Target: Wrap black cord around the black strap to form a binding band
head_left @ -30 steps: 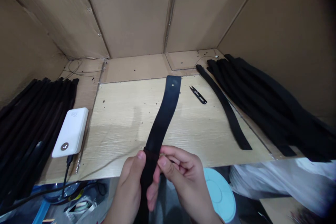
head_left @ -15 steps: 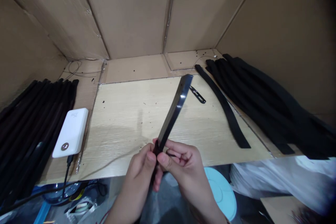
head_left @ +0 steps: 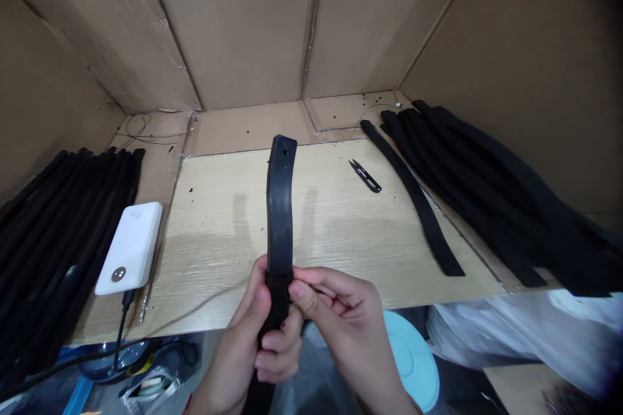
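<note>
I am gripping a black strap [head_left: 280,207] with my left hand [head_left: 236,343] and right hand [head_left: 345,324], fingers [head_left: 316,282] closed, beside the wooden board's [head_left: 219,253] front edge; thread snips [head_left: 365,176] are lying well beyond them.

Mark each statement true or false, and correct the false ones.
1. The left hand and right hand both hold one flat black strap. True.
2. The small black thread snips are in the right hand. False: they lie on the pale wooden board, apart from both hands.
3. A black cable is plugged into the white power bank. True.
4. The strap's raised end has no hole. False: a small hole shows near its tip.
</note>
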`<action>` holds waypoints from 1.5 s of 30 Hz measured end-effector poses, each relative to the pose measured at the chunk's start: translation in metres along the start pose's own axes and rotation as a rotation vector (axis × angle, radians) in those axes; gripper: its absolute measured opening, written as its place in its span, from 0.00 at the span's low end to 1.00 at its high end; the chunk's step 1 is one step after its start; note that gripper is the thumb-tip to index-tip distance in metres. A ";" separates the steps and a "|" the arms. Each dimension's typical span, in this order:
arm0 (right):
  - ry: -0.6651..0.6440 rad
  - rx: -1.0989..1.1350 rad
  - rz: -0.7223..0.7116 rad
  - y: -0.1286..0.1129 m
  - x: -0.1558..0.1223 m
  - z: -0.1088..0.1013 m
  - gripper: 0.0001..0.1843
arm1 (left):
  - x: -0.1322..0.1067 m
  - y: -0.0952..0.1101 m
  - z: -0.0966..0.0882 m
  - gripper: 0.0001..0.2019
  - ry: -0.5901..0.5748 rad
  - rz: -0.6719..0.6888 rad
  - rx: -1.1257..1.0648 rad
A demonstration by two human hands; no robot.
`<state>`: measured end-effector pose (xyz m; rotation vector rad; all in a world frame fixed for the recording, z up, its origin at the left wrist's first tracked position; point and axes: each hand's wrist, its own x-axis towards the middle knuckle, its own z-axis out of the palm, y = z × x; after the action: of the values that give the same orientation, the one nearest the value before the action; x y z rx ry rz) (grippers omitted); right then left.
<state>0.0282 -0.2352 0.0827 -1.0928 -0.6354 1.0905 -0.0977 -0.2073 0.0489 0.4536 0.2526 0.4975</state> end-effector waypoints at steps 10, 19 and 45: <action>-0.001 0.087 0.223 0.010 0.000 -0.007 0.17 | 0.009 0.001 0.004 0.31 0.033 -0.177 0.110; -0.035 0.130 0.276 0.007 -0.002 -0.004 0.20 | 0.006 -0.001 0.020 0.20 0.464 0.041 0.760; 0.038 -0.046 0.154 0.002 0.002 -0.016 0.14 | 0.005 0.002 0.017 0.15 0.312 0.002 0.433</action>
<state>0.0416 -0.2396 0.0745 -1.2148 -0.5556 1.1888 -0.0891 -0.2090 0.0637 0.7981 0.6679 0.5152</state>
